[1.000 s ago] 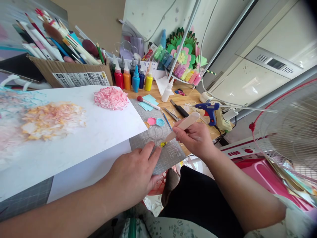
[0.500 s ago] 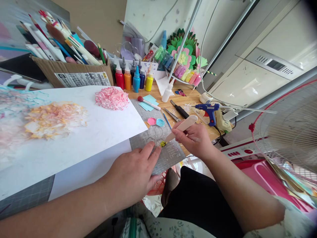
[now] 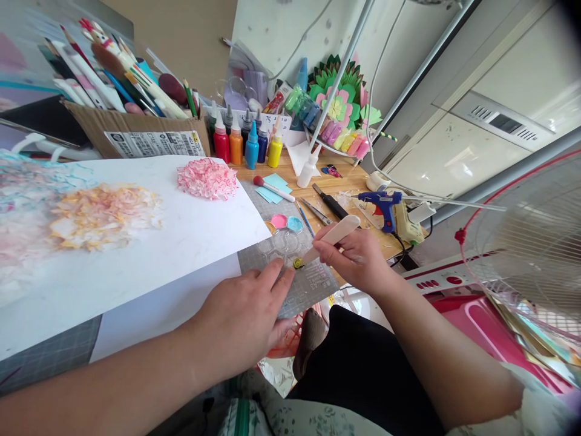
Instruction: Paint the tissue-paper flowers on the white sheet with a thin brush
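My right hand (image 3: 351, 251) is closed around a wooden craft stick (image 3: 336, 231). The stick's lower end points into a well of yellow paint (image 3: 298, 263) with dark streaks. That well belongs to a clear plastic paint palette (image 3: 285, 241), whose other wells hold pink, blue and orange. At the palette's near edge lie the outstretched fingers of my left hand (image 3: 247, 312), its thumb apart and lower down. Under the palette is a grey cutting mat (image 3: 313, 287). A thin blue brush (image 3: 304, 217) lies just behind.
White paper (image 3: 200, 224) carries a pink ruffled flower (image 3: 207, 179) and an orange-tinged one (image 3: 102, 215). Behind stand several paint bottles (image 3: 252, 147) and a cardboard box (image 3: 149, 136) of pens and brushes. A blue glue gun (image 3: 382, 206) lies rightward, near a fan (image 3: 535, 242).
The craft stick has shifted slightly within the yellow well, with its upper end a little lower. My left hand stays at the palette's edge. The view has moved slightly.
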A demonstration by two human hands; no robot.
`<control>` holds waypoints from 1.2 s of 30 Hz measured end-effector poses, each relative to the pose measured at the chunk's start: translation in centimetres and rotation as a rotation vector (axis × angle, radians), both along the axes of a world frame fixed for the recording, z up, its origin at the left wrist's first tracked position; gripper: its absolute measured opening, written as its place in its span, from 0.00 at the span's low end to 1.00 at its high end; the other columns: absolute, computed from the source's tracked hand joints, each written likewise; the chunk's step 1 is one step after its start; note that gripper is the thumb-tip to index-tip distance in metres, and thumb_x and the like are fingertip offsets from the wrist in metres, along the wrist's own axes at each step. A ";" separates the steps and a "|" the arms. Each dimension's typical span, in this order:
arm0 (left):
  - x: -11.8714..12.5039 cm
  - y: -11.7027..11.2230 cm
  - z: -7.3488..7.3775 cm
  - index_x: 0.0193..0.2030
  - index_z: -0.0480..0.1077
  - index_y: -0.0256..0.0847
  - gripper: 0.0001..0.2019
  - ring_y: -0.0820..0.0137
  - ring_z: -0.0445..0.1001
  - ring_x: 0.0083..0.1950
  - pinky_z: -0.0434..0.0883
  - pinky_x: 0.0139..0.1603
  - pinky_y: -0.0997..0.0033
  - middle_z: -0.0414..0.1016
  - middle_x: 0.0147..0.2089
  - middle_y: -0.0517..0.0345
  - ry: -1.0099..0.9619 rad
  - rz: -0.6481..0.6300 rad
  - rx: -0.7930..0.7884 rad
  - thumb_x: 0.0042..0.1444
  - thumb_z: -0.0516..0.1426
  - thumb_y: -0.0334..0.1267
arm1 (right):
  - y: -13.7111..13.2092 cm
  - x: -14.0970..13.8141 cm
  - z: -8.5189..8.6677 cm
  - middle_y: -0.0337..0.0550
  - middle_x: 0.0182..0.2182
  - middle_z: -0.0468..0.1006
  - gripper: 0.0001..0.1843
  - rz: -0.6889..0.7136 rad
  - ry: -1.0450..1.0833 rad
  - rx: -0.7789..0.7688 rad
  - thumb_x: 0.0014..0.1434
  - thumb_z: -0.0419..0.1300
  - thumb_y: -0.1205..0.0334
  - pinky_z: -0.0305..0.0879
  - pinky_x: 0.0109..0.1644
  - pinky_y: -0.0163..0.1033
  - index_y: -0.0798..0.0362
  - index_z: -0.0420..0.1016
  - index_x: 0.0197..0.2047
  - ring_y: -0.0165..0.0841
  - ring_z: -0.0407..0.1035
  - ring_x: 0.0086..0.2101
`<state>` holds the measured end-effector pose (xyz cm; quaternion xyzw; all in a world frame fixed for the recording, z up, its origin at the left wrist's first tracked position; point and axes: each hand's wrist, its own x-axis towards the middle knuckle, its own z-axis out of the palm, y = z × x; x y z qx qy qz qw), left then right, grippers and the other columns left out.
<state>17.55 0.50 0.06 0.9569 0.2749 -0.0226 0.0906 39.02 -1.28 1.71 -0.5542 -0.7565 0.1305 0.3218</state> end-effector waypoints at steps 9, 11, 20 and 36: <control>0.0 0.1 0.1 0.64 0.59 0.34 0.27 0.51 0.75 0.53 0.78 0.44 0.54 0.62 0.65 0.39 -0.001 -0.012 0.021 0.61 0.55 0.44 | 0.0 0.1 -0.1 0.42 0.30 0.76 0.14 -0.007 -0.015 0.017 0.64 0.54 0.58 0.63 0.33 0.34 0.55 0.72 0.29 0.29 0.69 0.30; -0.1 0.1 -0.1 0.64 0.60 0.35 0.27 0.51 0.75 0.53 0.78 0.44 0.53 0.63 0.65 0.40 -0.012 -0.007 0.023 0.60 0.55 0.43 | 0.1 0.0 -0.1 0.43 0.29 0.75 0.14 -0.012 -0.014 0.025 0.64 0.54 0.59 0.62 0.33 0.34 0.55 0.71 0.28 0.28 0.68 0.29; -0.1 0.0 -0.6 0.65 0.59 0.32 0.28 0.51 0.73 0.55 0.77 0.47 0.52 0.63 0.65 0.40 -0.043 -0.011 0.061 0.60 0.55 0.41 | 0.0 -0.2 -0.1 0.41 0.29 0.75 0.13 0.031 -0.017 0.032 0.64 0.54 0.60 0.62 0.32 0.32 0.55 0.72 0.30 0.27 0.68 0.28; 0.0 0.1 0.0 0.67 0.57 0.33 0.30 0.52 0.72 0.57 0.75 0.53 0.51 0.62 0.66 0.43 0.010 0.020 -0.036 0.60 0.55 0.42 | 0.2 -0.3 -0.2 0.42 0.28 0.75 0.13 -0.002 -0.071 0.068 0.64 0.53 0.60 0.61 0.32 0.32 0.56 0.72 0.30 0.27 0.68 0.28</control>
